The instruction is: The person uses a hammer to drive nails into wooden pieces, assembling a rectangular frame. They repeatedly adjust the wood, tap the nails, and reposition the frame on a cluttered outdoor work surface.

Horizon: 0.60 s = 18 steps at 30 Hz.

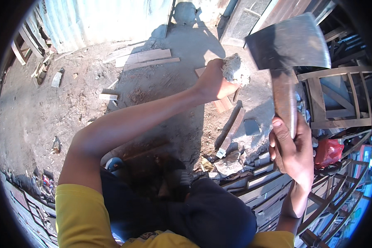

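Note:
My right hand is wrapped round the wooden handle of a hatchet. Its broad dark blade is raised at the upper right, with a paler edge along its right side. My left arm reaches forward, and my left hand is closed on a pale piece with a rough, frayed end. The rest of that piece is hidden by the hand, and I cannot tell its kind for sure. The blade is apart from it, up and to the right.
Flat wooden boards lie on the dirt ground ahead. A short wooden stick and a stone are nearer. Wooden frames and a red plastic bag stand at the right. A corrugated metal sheet closes the far side.

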Tool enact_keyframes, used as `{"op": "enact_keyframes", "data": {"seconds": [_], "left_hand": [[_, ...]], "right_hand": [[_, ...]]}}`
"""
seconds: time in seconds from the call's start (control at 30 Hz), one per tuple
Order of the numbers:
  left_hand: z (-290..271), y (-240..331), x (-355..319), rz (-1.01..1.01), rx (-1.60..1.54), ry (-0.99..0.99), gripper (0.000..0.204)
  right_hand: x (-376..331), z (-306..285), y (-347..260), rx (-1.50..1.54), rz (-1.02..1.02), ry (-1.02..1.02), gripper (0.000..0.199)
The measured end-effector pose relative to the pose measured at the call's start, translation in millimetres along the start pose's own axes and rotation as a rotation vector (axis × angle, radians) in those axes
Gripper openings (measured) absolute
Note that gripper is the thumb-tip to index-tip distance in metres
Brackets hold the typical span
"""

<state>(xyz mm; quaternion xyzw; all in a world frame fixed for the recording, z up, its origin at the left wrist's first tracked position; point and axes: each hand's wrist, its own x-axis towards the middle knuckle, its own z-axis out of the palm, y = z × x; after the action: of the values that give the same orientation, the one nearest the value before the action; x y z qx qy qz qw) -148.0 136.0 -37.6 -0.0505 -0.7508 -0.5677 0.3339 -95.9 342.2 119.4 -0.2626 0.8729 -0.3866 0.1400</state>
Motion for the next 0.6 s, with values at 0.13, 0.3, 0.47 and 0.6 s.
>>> {"op": "enact_keyframes", "data": {"seconds": [0.13,0.3,0.47,0.6], "left_hand": [[5,-6,3,-0.011,-0.296,0.06,0.042],[-6,5,3,-0.231,-0.027,0.042,0.042],[-20,1,-5,-0.149,-0.038,-0.041,0.041],[-31,36,0,-0.333,-0.036,-0.09,0.043]], "right_hand": [[-11,0,-1,0.146,0.035,-0.141,0.033],[-36,22,58,0.424,0.142,-0.003,0.036],[-24,89,156,0.574,0.514,-0.068,0.024],[-22,170,276,0.642,0.696,-0.172,0.019]]}}
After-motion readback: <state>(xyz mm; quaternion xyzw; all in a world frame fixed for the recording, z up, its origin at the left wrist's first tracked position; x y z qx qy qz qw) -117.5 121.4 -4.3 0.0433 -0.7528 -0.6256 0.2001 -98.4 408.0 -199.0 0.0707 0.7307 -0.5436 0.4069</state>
